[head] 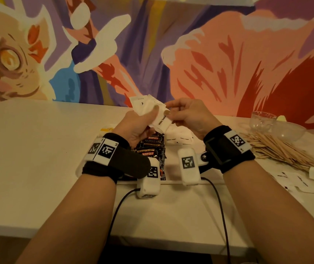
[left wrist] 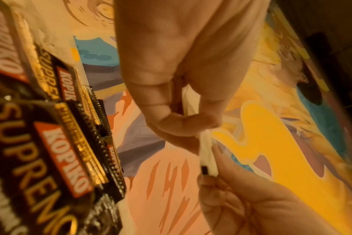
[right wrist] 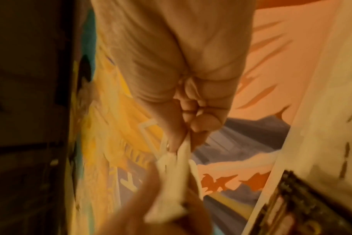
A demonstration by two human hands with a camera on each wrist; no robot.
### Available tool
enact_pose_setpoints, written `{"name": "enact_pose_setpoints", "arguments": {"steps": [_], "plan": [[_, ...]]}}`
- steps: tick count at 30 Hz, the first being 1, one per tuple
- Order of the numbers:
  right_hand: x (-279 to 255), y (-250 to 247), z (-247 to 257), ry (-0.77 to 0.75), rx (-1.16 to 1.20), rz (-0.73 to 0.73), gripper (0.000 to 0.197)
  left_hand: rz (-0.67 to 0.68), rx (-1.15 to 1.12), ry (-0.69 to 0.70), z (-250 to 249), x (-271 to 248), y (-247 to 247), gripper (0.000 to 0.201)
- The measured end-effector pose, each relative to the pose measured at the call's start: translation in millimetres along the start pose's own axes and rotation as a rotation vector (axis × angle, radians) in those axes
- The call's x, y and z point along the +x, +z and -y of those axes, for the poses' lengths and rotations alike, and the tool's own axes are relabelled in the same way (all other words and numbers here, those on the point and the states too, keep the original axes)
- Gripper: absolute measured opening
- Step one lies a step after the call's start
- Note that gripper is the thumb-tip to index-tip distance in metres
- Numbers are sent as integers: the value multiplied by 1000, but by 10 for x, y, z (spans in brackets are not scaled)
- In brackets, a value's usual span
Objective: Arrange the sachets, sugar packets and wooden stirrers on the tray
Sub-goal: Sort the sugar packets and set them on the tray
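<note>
My left hand (head: 143,119) grips a small bunch of white sugar packets (head: 148,109), raised above the tray (head: 171,181). My right hand (head: 181,114) pinches the same bunch from the right, thumb on a packet marked white sugar. The left wrist view shows both hands' fingers meeting on the white packets (left wrist: 208,160); the right wrist view shows the pinched packets (right wrist: 171,178), blurred. Black Kopiko sachets (head: 152,147) lie overlapping on the tray under my hands, also close by as Kopiko sachets (left wrist: 56,143). More sugar packets (head: 179,139) lie to their right. Wooden stirrers (head: 283,149) are heaped on the table at the right.
A clear plastic cup (head: 261,121) and a clear bowl (head: 289,130) stand behind the stirrers. Loose white packets (head: 304,180) are scattered near the right front. A painted wall (head: 209,54) backs the white table (head: 28,149). Two black cables (head: 221,206) trail off the front edge.
</note>
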State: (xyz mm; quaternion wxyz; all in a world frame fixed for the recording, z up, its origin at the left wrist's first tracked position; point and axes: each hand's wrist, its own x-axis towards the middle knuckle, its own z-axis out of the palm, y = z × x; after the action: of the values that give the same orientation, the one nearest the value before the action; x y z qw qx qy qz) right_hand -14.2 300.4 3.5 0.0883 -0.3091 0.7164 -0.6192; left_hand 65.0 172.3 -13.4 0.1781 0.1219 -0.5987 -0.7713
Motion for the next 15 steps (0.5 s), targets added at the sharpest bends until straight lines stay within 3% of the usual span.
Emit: {"name": "enact_pose_setpoints", "arguments": {"steps": [3,9,15], "plan": [[34,-40,-58,74,11,-102,12,-22,-201,-7,-42,-15,14,14],[129,-277,-286,463,124,-295,17,-114,-204,-1,-56,-1,5,17],[161,-242,-366,563,125,-281,21,-166,-142,-11,-16,62,-39,20]]}}
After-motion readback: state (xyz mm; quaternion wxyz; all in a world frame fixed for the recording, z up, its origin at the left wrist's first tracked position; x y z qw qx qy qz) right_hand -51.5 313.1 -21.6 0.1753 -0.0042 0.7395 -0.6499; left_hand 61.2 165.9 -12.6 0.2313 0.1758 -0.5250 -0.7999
